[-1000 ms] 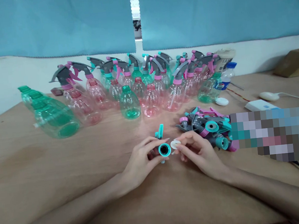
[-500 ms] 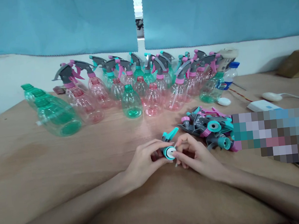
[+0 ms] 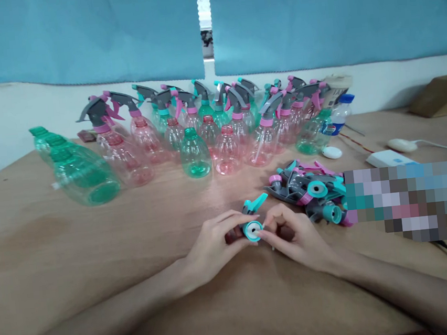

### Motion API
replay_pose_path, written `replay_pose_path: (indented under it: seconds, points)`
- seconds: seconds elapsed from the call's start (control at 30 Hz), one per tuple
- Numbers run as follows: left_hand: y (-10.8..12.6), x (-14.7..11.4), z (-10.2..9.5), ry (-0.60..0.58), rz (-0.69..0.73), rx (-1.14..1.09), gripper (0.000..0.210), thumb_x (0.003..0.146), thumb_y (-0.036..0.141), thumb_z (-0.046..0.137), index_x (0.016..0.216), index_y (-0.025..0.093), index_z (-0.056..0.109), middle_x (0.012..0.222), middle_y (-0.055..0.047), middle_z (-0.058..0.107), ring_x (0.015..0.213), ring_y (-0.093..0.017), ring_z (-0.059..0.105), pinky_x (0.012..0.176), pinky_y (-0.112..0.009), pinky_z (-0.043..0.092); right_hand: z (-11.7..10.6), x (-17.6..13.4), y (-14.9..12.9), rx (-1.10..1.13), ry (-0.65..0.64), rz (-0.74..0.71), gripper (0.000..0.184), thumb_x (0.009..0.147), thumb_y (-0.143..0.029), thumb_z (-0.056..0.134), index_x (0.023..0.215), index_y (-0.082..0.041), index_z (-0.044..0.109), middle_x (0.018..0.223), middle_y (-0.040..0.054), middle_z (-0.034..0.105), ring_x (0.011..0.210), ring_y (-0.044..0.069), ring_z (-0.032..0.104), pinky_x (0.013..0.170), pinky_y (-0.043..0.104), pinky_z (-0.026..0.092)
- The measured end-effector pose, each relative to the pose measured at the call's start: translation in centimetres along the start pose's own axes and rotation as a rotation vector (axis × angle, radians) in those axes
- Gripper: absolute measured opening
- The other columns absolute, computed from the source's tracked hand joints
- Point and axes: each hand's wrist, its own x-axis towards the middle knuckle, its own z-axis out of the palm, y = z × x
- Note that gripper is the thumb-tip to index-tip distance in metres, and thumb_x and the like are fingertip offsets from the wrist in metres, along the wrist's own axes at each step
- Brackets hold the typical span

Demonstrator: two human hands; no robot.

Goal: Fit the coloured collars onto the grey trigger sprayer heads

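Note:
Just above the table, my left hand point(image 3: 214, 243) is closed around a spray trigger head point(image 3: 247, 207) with a teal lever. Its teal collar point(image 3: 246, 237) faces me, and a white disc with a dark centre hole sits inside it. My right hand point(image 3: 295, 237) is at the collar's right side, thumb and forefinger pinched together. A thin pale strip or tube shows at those fingertips, mostly hidden by them. To the right of my right hand lies a heap of loose trigger heads point(image 3: 296, 187) in grey, teal and pink.
Behind stand several pink and green spray bottles, some with trigger heads; an open green bottle point(image 3: 195, 154) is in front. Green bottles point(image 3: 85, 173) lean at the left. At right are a blue-capped bottle point(image 3: 340, 114), a white oval object point(image 3: 331, 152), cables and a cardboard box point(image 3: 441, 95).
The white disc now sits more centred and level in the teal collar. My right fingertips have shifted slightly right. The view has turned a little, moving the background left.

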Motion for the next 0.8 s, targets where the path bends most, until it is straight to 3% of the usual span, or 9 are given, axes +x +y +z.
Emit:
replay_pose_path:
  seconds: [0.1, 0.2, 0.37, 0.8]
  points:
    - [-0.07, 0.00, 0.02, 0.034, 0.011, 0.028, 0.026, 0.082, 0.024, 0.066, 0.108, 0.021, 0.063, 0.100, -0.002, 0.065, 0.085, -0.015, 0.062, 0.077, -0.026, 0.050, -0.40, 0.02, 0.10, -0.209, -0.026, -0.197, 0.005, 0.088, -0.023, 0.056, 0.092, -0.020, 0.054, 0.063, -0.0049, 0.055, 0.048, 0.007, 0.047, 0.048, 0.020, 0.036]
    - [-0.19, -0.06, 0.05, 0.073, 0.023, 0.072, 0.025, 0.081, 0.024, 0.067, 0.106, 0.021, 0.064, 0.098, -0.002, 0.064, 0.083, -0.014, 0.062, 0.075, -0.026, 0.050, -0.65, 0.14, 0.01, -0.357, -0.036, -0.280, 0.012, 0.088, -0.020, 0.055, 0.099, -0.020, 0.057, 0.072, -0.0019, 0.064, 0.054, 0.008, 0.053, 0.053, 0.021, 0.038]
    - [-0.22, -0.19, 0.07, 0.096, 0.048, 0.122, 0.024, 0.081, 0.025, 0.067, 0.105, 0.021, 0.064, 0.096, -0.002, 0.063, 0.083, -0.015, 0.061, 0.077, -0.028, 0.050, -0.72, 0.23, -0.28, -0.409, -0.024, -0.244, 0.016, 0.087, -0.020, 0.054, 0.103, -0.017, 0.058, 0.060, -0.0049, 0.056, 0.049, 0.008, 0.050, 0.050, 0.021, 0.035]
    - [-0.46, -0.30, 0.39, 0.099, 0.118, 0.130, 0.026, 0.084, 0.029, 0.064, 0.108, 0.019, 0.064, 0.092, -0.003, 0.062, 0.078, -0.014, 0.059, 0.073, -0.028, 0.051, -0.38, 0.17, -0.49, -0.340, -0.034, -0.181, 0.017, 0.084, -0.020, 0.056, 0.100, -0.017, 0.059, 0.052, -0.0089, 0.043, 0.042, 0.007, 0.043, 0.045, 0.020, 0.031]
